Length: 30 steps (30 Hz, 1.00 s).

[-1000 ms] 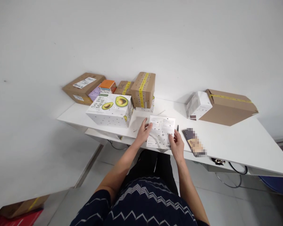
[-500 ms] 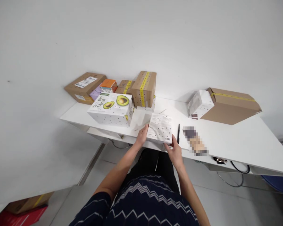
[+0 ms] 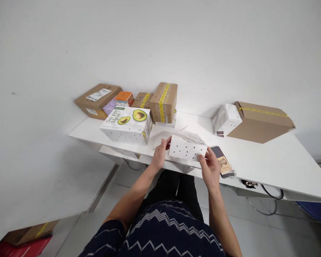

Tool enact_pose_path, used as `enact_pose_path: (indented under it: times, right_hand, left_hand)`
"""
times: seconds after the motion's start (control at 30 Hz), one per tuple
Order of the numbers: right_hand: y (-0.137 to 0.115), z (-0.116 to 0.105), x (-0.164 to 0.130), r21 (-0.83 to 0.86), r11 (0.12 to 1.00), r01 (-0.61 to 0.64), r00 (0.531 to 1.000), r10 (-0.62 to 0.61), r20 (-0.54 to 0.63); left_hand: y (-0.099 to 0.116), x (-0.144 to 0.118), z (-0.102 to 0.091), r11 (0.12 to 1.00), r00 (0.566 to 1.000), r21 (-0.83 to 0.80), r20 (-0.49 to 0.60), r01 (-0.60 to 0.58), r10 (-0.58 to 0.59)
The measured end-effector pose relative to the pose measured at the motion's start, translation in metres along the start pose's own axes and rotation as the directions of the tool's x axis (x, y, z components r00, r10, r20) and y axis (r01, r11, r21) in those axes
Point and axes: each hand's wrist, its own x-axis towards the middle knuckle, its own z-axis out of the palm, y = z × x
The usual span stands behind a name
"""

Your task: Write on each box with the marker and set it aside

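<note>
I am holding a small white dotted box (image 3: 187,149) between both hands over the near edge of the white table (image 3: 270,164). My left hand (image 3: 160,153) is gripping its left end, fingers curled round the side and thumb up against it. My right hand (image 3: 210,167) is gripping the lower right corner, fingers wrapped under and thumb on the front face. The box is lying on its long side, dotted face turned toward me, printed top tilting away. Just beside my right hand a phone (image 3: 221,162) is lying flat on the table, partly hidden behind my fingers. To the left of the box an avocado box (image 3: 127,125) is sitting on the table, near my left hand but apart from it. Behind that a tall brown carton (image 3: 163,101) with yellow tape is standing upright, with more cartons (image 3: 97,100) crowding the far left corner against the wall. Well off to the right a small white box (image 3: 226,119) is leaning against a large flat carton (image 3: 260,120). Cables (image 3: 267,194) are hanging under the table's right side.
</note>
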Motion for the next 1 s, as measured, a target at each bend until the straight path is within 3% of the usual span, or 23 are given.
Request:
enact_pose_path:
  times: [0.17, 0.3, 0.37, 0.47, 0.57, 0.63, 0.8, 1.0]
  right_hand:
    - [0.002, 0.009, -0.001, 0.078, 0.997, -0.019, 0.998, 0.014, 0.068]
    - [0.012, 0.017, -0.004, 0.138, 0.988, -0.070, 0.997, 0.065, 0.047]
    - [0.023, 0.024, -0.008, 0.238, 0.964, -0.115, 0.993, 0.107, 0.046]
    - [0.043, 0.036, -0.020, 0.424, 0.880, -0.215, 0.976, 0.182, 0.117]
    - [0.061, 0.044, -0.036, 0.481, 0.811, -0.333, 0.940, 0.245, 0.237]
    - [0.070, 0.044, -0.044, 0.454, 0.804, -0.384, 0.915, 0.266, 0.302]
    - [0.080, 0.036, -0.055, 0.265, 0.857, -0.442, 0.864, 0.328, 0.382]
    - [0.068, 0.016, -0.042, 0.002, 0.949, -0.316, 0.862, 0.286, 0.419]
  left_hand:
    - [0.014, -0.004, -0.004, 0.994, 0.997, 0.079, 0.027, -0.076, 0.074]
    - [0.018, -0.011, 0.001, 0.928, 0.956, 0.245, -0.011, -0.281, 0.293]
    - [0.019, -0.013, 0.006, 0.824, 0.885, 0.361, 0.006, -0.436, 0.466]
    - [0.018, -0.014, 0.017, 0.620, 0.745, 0.487, 0.102, -0.615, 0.659]
    - [0.014, -0.015, 0.027, 0.487, 0.652, 0.511, 0.210, -0.709, 0.729]
    - [0.009, -0.016, 0.030, 0.444, 0.619, 0.492, 0.280, -0.749, 0.734]
    - [0.000, -0.021, 0.027, 0.439, 0.605, 0.437, 0.387, -0.785, 0.696]
    - [-0.002, -0.025, 0.019, 0.526, 0.671, 0.421, 0.386, -0.739, 0.633]
